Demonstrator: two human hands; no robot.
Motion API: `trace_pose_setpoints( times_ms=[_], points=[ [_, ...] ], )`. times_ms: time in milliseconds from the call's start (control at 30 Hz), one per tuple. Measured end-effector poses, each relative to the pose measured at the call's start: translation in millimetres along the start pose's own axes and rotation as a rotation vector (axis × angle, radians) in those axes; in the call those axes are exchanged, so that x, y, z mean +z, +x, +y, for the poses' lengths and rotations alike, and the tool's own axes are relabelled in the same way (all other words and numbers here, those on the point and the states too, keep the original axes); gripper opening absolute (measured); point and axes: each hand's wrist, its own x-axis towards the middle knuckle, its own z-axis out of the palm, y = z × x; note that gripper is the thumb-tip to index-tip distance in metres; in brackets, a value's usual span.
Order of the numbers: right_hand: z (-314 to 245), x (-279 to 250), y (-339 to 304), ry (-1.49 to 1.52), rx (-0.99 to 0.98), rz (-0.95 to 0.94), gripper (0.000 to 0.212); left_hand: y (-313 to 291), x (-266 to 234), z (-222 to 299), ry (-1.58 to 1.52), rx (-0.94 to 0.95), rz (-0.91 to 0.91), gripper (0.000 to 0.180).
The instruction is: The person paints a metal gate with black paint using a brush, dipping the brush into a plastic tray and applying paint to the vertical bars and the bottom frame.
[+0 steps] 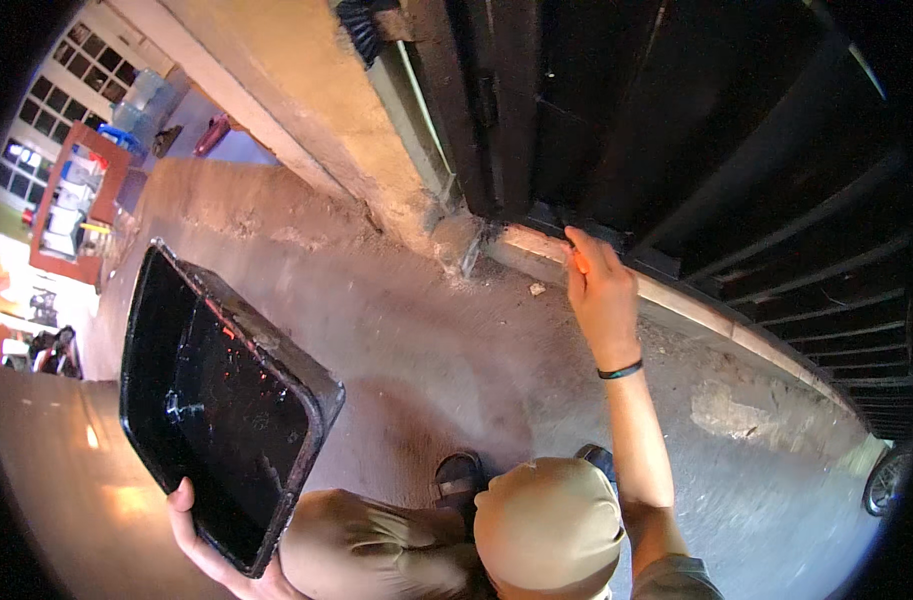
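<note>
A deep black rectangular plastic tub [238, 415], worn and specked on the inside, is tilted up at my left. My left hand [214, 548] grips its lower end, with the thumb over the rim. Ahead, my right hand [601, 292] reaches to the narrow ledge [716, 318] at the foot of a dark slatted gate [656, 130]. Its fingers are drawn together. An orange patch shows at the fingertips, too small to tell whether it is a thing or light. A dark band [619, 371] circles my right wrist.
A yellowish wall post [326, 110] meets the gate's left end. Small rubble lies on the rough concrete floor [406, 340]. Far left stand a brown shelf [76, 215] with items and large clear bottles [141, 105]. A wheel [886, 480] shows at the right rim.
</note>
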Motion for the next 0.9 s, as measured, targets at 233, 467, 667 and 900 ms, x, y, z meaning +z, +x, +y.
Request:
trace_pose_setpoints(
  times_ms=[233,467,667,900],
  points=[
    [-12,-29,38,-0.007,-0.153,-0.091,0.021,5,11,-4,-0.153,-0.13,0.029,0.063],
    [-17,-33,77,-0.276,-0.278,-0.345,0.017,27,41,34,-0.341,-0.57,0.446,0.051],
    [-23,-21,75,0.019,0.021,-0.309,0.015,21,37,10,-0.248,-0.293,0.392,0.046],
    [-18,-19,55,-0.107,-0.103,-0.216,0.019,42,8,14,-0.838,-0.811,0.43,0.045]
  ],
)
